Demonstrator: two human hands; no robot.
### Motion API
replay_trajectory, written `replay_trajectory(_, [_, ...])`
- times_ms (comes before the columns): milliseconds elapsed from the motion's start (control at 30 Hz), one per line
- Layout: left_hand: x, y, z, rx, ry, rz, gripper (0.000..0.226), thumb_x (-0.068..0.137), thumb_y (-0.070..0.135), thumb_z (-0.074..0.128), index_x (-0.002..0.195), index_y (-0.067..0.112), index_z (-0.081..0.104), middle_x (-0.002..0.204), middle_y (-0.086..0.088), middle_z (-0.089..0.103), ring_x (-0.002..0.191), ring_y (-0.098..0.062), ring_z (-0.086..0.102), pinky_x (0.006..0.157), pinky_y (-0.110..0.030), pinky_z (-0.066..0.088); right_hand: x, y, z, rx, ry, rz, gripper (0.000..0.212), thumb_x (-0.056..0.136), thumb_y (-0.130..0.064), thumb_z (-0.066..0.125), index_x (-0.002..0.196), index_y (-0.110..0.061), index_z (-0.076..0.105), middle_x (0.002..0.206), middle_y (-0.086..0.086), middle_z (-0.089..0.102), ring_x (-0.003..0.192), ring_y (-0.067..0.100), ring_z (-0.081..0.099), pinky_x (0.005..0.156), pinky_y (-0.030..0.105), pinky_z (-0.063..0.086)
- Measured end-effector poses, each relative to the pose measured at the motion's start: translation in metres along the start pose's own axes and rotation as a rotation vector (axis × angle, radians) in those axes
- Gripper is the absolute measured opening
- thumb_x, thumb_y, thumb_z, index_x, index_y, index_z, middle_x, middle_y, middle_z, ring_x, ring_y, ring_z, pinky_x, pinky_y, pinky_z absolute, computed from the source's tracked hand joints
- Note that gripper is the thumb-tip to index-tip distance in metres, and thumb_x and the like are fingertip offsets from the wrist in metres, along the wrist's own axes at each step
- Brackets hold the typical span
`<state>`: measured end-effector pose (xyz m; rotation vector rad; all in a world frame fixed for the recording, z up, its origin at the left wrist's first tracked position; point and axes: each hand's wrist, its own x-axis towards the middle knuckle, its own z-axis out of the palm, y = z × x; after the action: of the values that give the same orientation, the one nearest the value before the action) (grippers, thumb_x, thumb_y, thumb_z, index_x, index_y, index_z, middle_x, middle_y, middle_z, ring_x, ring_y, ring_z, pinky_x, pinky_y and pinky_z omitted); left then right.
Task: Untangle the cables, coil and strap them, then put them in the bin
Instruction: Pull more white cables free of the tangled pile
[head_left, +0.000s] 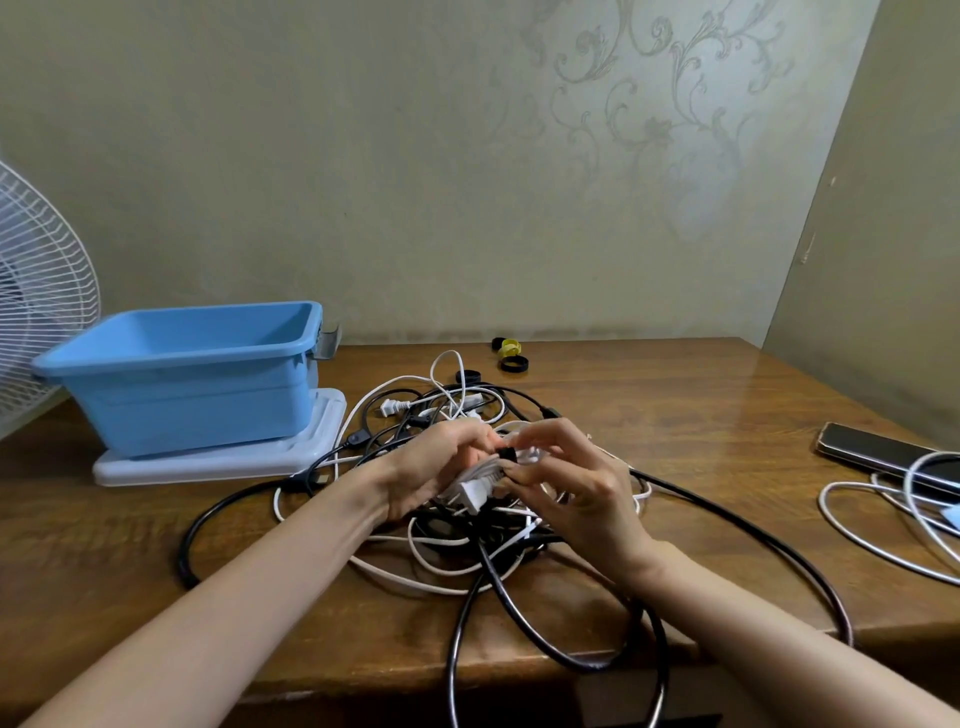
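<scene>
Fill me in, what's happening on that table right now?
A person is bundling one cable. The left hand grips a coiled white cable above the tangle of black and white cables on the table, while the right hand pinches the black strap round it. Spare straps lie at the back. The visible part of the blue bin shows no cables yet.

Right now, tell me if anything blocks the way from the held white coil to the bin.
Nothing visible does. The left hand and right hand hold the coil; the bin stands open to their left; only loose cables lie flat between.
</scene>
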<state>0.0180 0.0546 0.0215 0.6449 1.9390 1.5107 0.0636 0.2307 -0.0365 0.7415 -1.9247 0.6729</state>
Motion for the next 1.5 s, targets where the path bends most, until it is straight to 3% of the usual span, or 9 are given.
replay_trajectory(133, [-0.003, 0.008, 0.000, 0.025, 0.017, 0.108, 0.051, 0.086, 0.050, 0.056, 0.112, 0.006, 0.057, 0.104, -0.018, 0.067, 0.090, -0.029, 0.065, 0.083, -0.035, 0.050, 0.021, 0.005, -0.006, -0.050, -0.034, -0.178, 0.022, 0.093, -0.026, 0.063, 0.093, -0.007, 0.074, 0.108, 0.011, 0.065, 0.092, 0.017, 0.065, 0.069, 0.031, 0.057])
replay_trajectory(433, [-0.012, 0.009, -0.012, -0.172, -0.093, 0.244, 0.027, 0.079, 0.020, 0.059, 0.102, 0.008, 0.060, 0.074, 0.006, 0.065, 0.063, -0.003, 0.057, 0.057, -0.014, 0.045, 0.040, -0.002, -0.022, 0.180, -0.196, -0.158, 0.012, 0.089, -0.014, 0.064, 0.096, -0.010, 0.072, 0.130, 0.016, 0.054, 0.117, 0.026, 0.057, 0.085, 0.043, 0.052])
replay_trajectory(667, [-0.022, 0.027, -0.023, -0.190, -0.052, 0.354, 0.041, 0.079, 0.006, 0.069, 0.114, -0.003, 0.049, 0.081, 0.001, 0.066, 0.069, -0.006, 0.062, 0.061, -0.016, 0.050, 0.062, -0.016, -0.020, 0.641, -0.109, 0.501, 0.059, 0.071, -0.042, 0.070, 0.121, -0.021, 0.048, 0.123, -0.005, 0.061, 0.114, 0.014, 0.060, 0.090, 0.029, 0.052])
replay_trajectory(800, [-0.024, 0.032, -0.042, -0.188, 0.210, 0.395, 0.037, 0.078, 0.013, 0.068, 0.110, 0.002, 0.054, 0.087, -0.008, 0.060, 0.080, -0.016, 0.055, 0.074, -0.025, 0.047, 0.092, -0.011, -0.011, 0.743, -0.318, 0.579, 0.042, 0.083, -0.035, 0.070, 0.119, -0.016, 0.057, 0.104, 0.005, 0.071, 0.091, 0.014, 0.068, 0.075, 0.028, 0.056])
replay_trajectory(967, [-0.034, 0.041, -0.086, 0.824, 0.720, 0.447, 0.027, 0.096, 0.033, 0.051, 0.101, 0.006, 0.055, 0.073, -0.002, 0.057, 0.072, -0.022, 0.056, 0.061, -0.030, 0.030, 0.139, -0.016, 0.043, 0.481, -0.181, 0.573, 0.014, 0.090, -0.024, 0.064, 0.092, -0.011, 0.062, 0.070, 0.001, 0.064, 0.059, 0.009, 0.058, 0.058, 0.030, 0.048])
replay_trajectory(1067, [-0.055, 0.044, -0.125, 0.983, 0.823, 0.354, 0.025, 0.096, 0.029, 0.050, 0.098, 0.004, 0.049, 0.087, -0.019, 0.061, 0.085, -0.036, 0.058, 0.063, -0.034, 0.029, 0.171, -0.026, 0.071, 0.835, -0.328, 0.779, 0.033, 0.096, -0.040, 0.049, 0.081, -0.015, 0.063, 0.063, -0.003, 0.064, 0.053, 0.006, 0.058, 0.052, 0.021, 0.049])
replay_trajectory(1267, [-0.110, 0.041, -0.194, 0.753, 1.100, 0.236, 0.025, 0.096, 0.024, 0.052, 0.093, 0.000, 0.047, 0.082, -0.014, 0.054, 0.087, -0.037, 0.056, 0.062, -0.033, 0.025, 0.222, -0.008, 0.164, 0.437, -0.526, 1.115, 0.063, 0.086, -0.063, 0.054, 0.111, -0.006, 0.056, 0.090, 0.014, 0.057, 0.073, 0.029, 0.061, 0.066, 0.043, 0.058])
replay_trajectory(1367, [-0.129, 0.038, -0.220, 0.698, 1.154, 0.181, 0.030, 0.097, 0.024, 0.050, 0.098, -0.006, 0.049, 0.088, -0.021, 0.059, 0.082, -0.033, 0.060, 0.066, -0.035, 0.039, 0.224, -0.018, 0.203, 0.487, -0.723, 1.246, 0.054, 0.083, -0.037, 0.072, 0.112, 0.002, 0.050, 0.080, 0.015, 0.052, 0.067, 0.034, 0.066, 0.060, 0.049, 0.059])
replay_trajectory(1500, [-0.144, 0.043, -0.236, 0.372, 1.103, 0.244, 0.026, 0.101, 0.020, 0.040, 0.106, -0.006, 0.045, 0.081, -0.016, 0.048, 0.061, -0.025, 0.061, 0.045, -0.030, 0.054, 0.215, -0.027, 0.223, 0.443, -0.532, 1.214, 0.048, 0.088, -0.009, 0.056, 0.129, -0.002, 0.033, 0.122, 0.017, 0.047, 0.098, 0.044, 0.062, 0.051, 0.052, 0.056])
